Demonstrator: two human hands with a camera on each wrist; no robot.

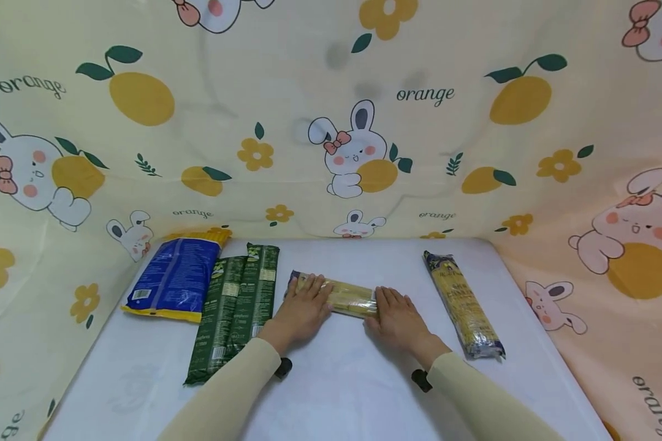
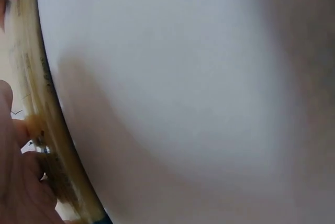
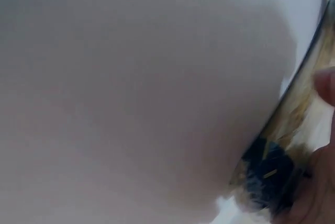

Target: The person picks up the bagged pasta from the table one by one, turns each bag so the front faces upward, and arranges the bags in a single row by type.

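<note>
A clear pack of long dried pasta (image 1: 353, 298) with dark blue ends lies crosswise on the white table, in front of the person. At its left end is the left hand (image 1: 304, 309), fingers over the top and thumb by the near edge. The right hand (image 1: 397, 318) grips the opposite end, its fingers along the short side. In the left wrist view, bent fingers (image 2: 23, 130) rest against the pack (image 2: 57, 145). The right wrist view has the thumb (image 3: 325, 85) on the wrapper, close to the dark blue end (image 3: 269, 169).
Left of the hands lie two long green packs (image 1: 217, 318) side by side, with a large blue and yellow bag (image 1: 173, 278) beyond them. A second pasta pack (image 1: 463, 306) lies slanted on the right. A printed cloth (image 1: 309, 79) hangs behind the white table (image 1: 353, 392).
</note>
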